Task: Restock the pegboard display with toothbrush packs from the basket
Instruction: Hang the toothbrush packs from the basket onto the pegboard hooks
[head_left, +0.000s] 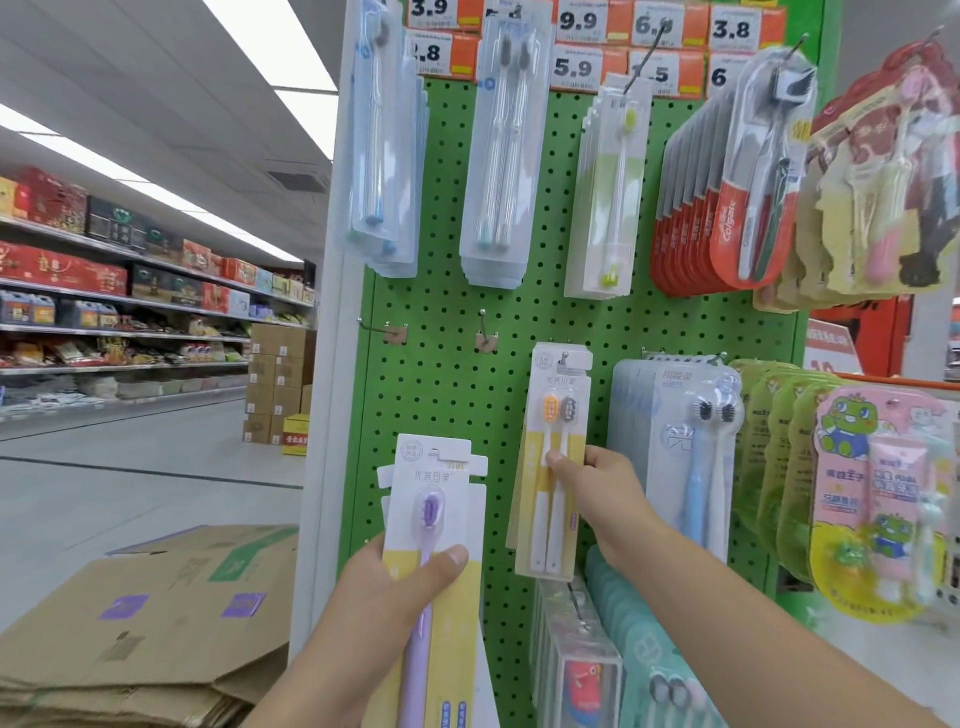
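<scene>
My left hand (387, 587) grips a small stack of white-and-yellow toothbrush packs (434, 514), the front one with a purple brush, held upright in front of the green pegboard (441, 384). My right hand (597, 493) pinches the middle of a yellow pack with an orange and a grey brush (553, 447), which hangs on a peg in the board's middle row. Two bare hooks (387, 328) (484, 332) stick out of the board to the left of that pack. No basket is in view.
Other toothbrush packs fill the upper row and the right side, among them red Colgate packs (727, 208) and blue two-brush packs (685, 447). Price tags (576, 67) run along the top. Flattened cardboard boxes (156, 613) lie at lower left. An aisle with stocked shelves (130, 291) runs behind.
</scene>
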